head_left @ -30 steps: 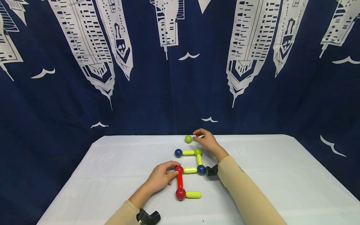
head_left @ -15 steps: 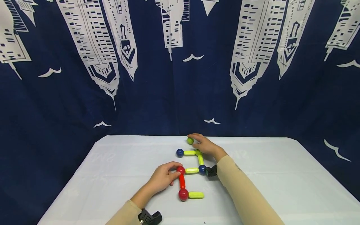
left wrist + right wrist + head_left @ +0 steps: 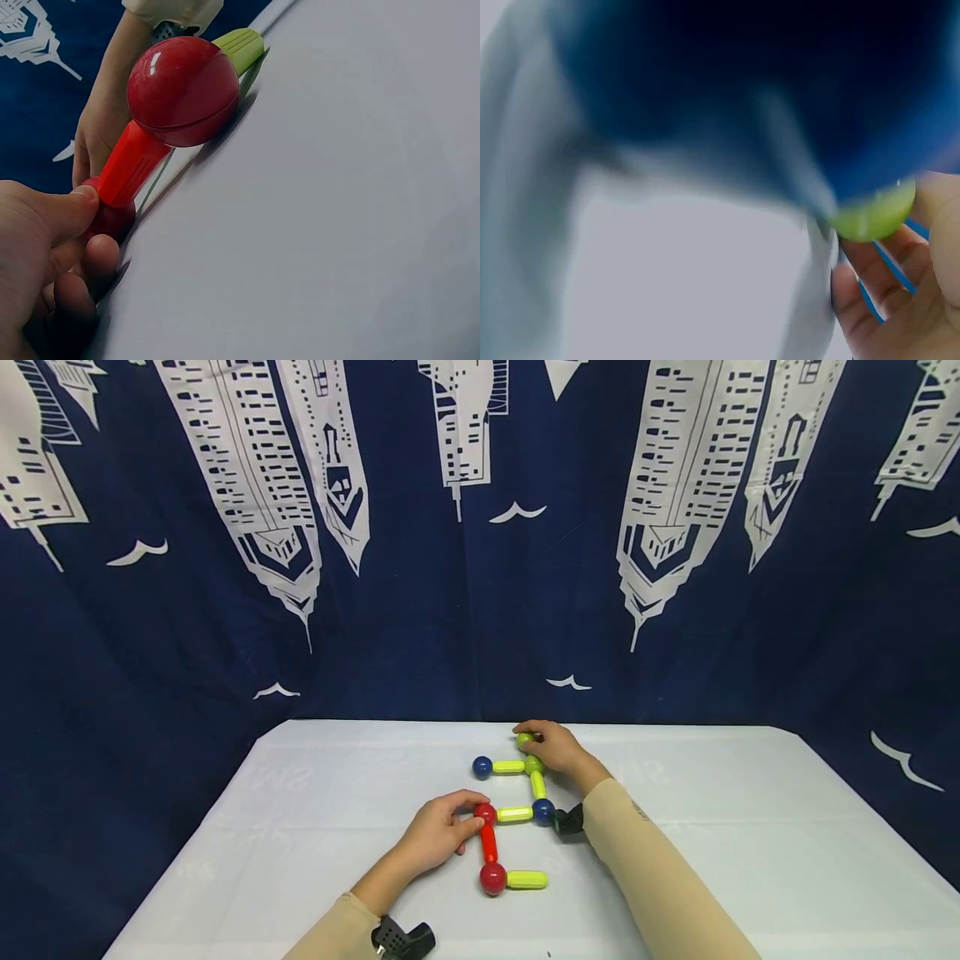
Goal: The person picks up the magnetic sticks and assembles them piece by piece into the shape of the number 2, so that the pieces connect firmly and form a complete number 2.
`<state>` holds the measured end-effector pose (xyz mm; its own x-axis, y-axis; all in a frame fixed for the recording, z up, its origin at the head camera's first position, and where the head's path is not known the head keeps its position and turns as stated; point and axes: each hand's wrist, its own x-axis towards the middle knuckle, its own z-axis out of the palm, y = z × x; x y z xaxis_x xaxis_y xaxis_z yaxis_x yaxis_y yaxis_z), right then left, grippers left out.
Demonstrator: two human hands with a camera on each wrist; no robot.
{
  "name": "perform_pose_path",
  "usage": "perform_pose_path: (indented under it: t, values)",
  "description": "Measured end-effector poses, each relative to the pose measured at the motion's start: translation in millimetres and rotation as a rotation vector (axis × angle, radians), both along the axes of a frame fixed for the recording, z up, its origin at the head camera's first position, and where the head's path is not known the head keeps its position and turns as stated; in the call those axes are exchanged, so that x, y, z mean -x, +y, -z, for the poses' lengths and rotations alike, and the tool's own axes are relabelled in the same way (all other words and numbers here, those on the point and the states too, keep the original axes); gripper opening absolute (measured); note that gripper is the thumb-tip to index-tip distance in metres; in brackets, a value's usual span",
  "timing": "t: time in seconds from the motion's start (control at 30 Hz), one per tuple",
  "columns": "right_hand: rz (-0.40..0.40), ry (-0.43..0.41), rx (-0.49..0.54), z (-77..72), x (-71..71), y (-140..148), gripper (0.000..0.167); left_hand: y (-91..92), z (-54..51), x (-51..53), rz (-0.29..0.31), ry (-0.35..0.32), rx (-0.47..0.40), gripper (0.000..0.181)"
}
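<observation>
On the white table lies a zigzag of joined balls and sticks. My left hand [image 3: 438,832] pinches the upper red ball [image 3: 486,813], joined by a red stick [image 3: 133,166] to the lower red ball [image 3: 493,878]. At the far end, my right hand [image 3: 557,747] pinches a loose green ball [image 3: 524,741] between thumb and fingers. It is just behind the green corner ball [image 3: 533,765]; whether they touch I cannot tell. Yellow sticks [image 3: 514,814] link the rest, including the right blue ball [image 3: 543,812]. In the right wrist view a large blurred blue shape hides much.
A left blue ball [image 3: 482,767] ends the far row. One yellow stick [image 3: 527,880] juts right from the lower red ball. The table [image 3: 300,860] ends at a dark blue curtain [image 3: 450,652] printed with white buildings. Each wrist wears a black camera [image 3: 405,939].
My right hand has reached the loose green ball, taken hold of it, and brought it right and nearer to the corner ball. My left hand stays on the red ball. The view has shifted slightly.
</observation>
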<state>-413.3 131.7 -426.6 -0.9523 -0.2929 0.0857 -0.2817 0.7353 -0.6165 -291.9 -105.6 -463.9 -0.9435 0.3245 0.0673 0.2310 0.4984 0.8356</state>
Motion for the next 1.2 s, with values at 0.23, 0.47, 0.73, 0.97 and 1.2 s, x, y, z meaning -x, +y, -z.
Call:
perform_pose_path:
  t: [0.23, 0.47, 0.73, 0.97, 1.2]
  values:
    - [0.058, -0.005, 0.027, 3.9, -1.3, 16, 0.03, 4.0, -1.0, -0.3, 0.01, 0.005, 0.005, 0.03]
    - [0.105, -0.041, 0.116, 3.7, -18.8, 32, 0.031, 6.8, -0.4, 0.1, 0.029, 0.018, 0.013, 0.031]
    - [0.106, -0.03, 0.299, 9.7, -48.2, 45, 0.034, 5.0, -1.6, -0.4, 0.026, 0.02, 0.016, 0.031]
    - [0.033, -0.076, 0.396, 10.9, -89.5, 53, 0.035, 4.0, -1.9, -1.8, 0.025, 0.029, 0.012, 0.032]
    - [-0.06, -0.064, 0.363, 10.4, -132.9, 43, 0.032, 0.0, 0.5, -2.3, 0.009, 0.039, 0.014, 0.033]
